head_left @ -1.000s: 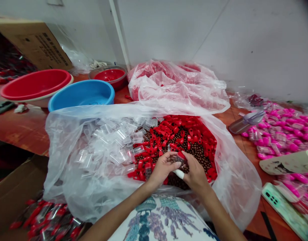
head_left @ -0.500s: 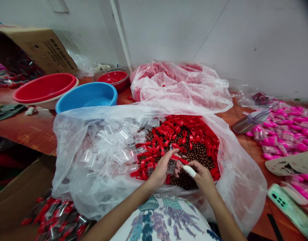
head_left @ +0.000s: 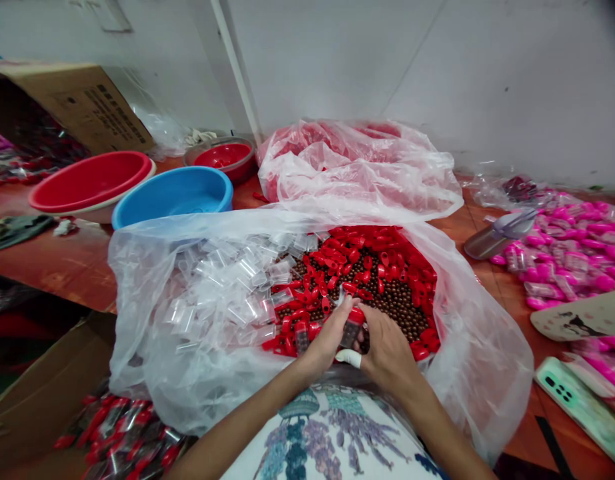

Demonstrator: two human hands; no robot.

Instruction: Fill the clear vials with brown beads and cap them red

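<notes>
Between my two hands is a small clear plastic container (head_left: 351,335) with brown balls inside and a red cap (head_left: 356,315) at its top. My left hand (head_left: 323,343) is closed around its left side. My right hand (head_left: 389,343) curls round it from the right, fingers at the cap, and a white cover (head_left: 348,359) sits on the thumb. Below and beyond them, a white plastic bag (head_left: 152,347) lies spread open. In it are clear empty containers (head_left: 222,287) on the left, red caps (head_left: 337,257) and loose brown balls (head_left: 400,307) on the right.
Blue basin (head_left: 175,193) and red basin (head_left: 92,180) stand back left, near a cardboard box (head_left: 95,107). A bag of red pieces (head_left: 357,167) lies behind. On the right are a tumbler (head_left: 497,233), pink-capped containers (head_left: 577,247) and a phone (head_left: 582,413). Filled red-capped containers (head_left: 130,433) lie lower left.
My right hand has moved left and closed in on the container. The red cap, earlier a long red piece near the right fingers, now shows on the container's top.
</notes>
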